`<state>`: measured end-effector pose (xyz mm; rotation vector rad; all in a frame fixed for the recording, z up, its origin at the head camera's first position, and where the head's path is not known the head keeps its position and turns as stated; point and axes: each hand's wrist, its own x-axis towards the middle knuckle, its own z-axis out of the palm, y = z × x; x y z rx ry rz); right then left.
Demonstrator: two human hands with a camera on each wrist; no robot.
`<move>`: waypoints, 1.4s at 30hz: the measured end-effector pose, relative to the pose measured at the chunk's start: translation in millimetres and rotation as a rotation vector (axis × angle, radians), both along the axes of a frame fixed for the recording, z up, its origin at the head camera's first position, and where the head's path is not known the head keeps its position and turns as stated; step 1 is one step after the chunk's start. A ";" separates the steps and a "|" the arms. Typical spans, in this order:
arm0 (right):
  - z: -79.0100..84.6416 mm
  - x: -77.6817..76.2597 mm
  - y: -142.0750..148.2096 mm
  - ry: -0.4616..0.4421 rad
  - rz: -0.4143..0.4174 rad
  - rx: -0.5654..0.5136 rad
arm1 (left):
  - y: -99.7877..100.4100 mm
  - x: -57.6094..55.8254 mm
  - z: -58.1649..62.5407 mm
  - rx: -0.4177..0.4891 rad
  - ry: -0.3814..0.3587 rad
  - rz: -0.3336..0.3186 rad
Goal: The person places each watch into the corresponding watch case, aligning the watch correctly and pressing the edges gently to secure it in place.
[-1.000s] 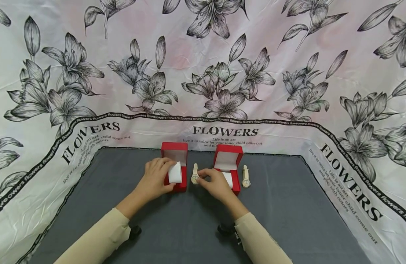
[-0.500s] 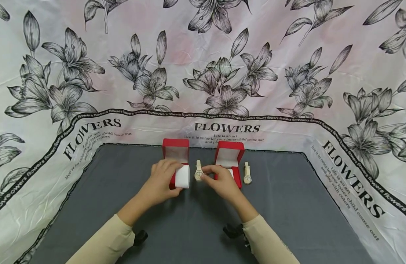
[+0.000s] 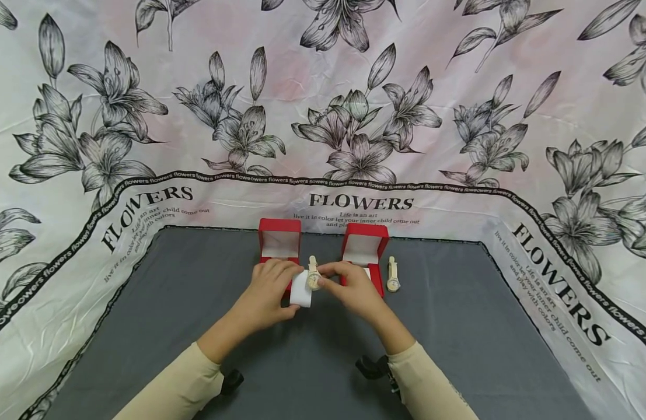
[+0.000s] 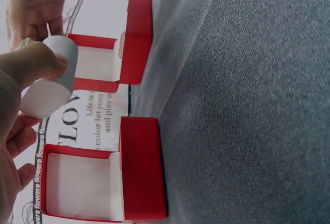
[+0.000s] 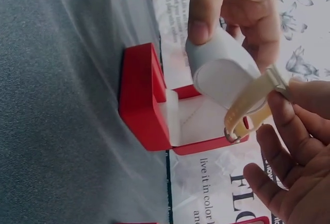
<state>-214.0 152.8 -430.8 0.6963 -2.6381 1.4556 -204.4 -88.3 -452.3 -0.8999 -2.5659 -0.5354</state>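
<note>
My left hand grips a white watch cushion between thumb and fingers, lifted in front of an open red box. In the left wrist view the thumb presses the side of the cushion. My right hand pinches a cream wristwatch at its case, close beside the cushion. The right wrist view shows its buckled strap hanging in a loop right at the cushion's end. Part of the left box is hidden behind the left hand.
A second open red box, with white inside, stands to the right, partly behind the right hand. Another cream watch lies on the grey cloth beside it. Behind hangs a flower-printed cloth.
My left hand has drawn the white cushion out of the left box, moving right and toward me. The watch in my right hand now sits right against the cushion in the head view.
</note>
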 end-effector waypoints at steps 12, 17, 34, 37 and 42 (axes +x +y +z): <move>5.1 -2.0 -0.4 -0.037 0.016 0.047 | 2.2 -1.3 -6.0 0.017 0.079 -0.022; 7.5 -4.1 1.8 -0.101 0.007 0.001 | 3.2 -4.2 -6.9 0.016 0.140 -0.043; -11.3 -5.7 0.1 0.097 0.015 0.000 | -1.8 -17.0 -1.3 0.169 0.123 0.011; -12.3 -4.9 -2.8 0.163 0.028 0.042 | -3.9 -17.7 0.7 0.184 0.103 0.022; -14.9 -2.3 -8.1 0.199 -0.015 0.065 | -4.6 -16.8 3.5 0.192 0.091 0.031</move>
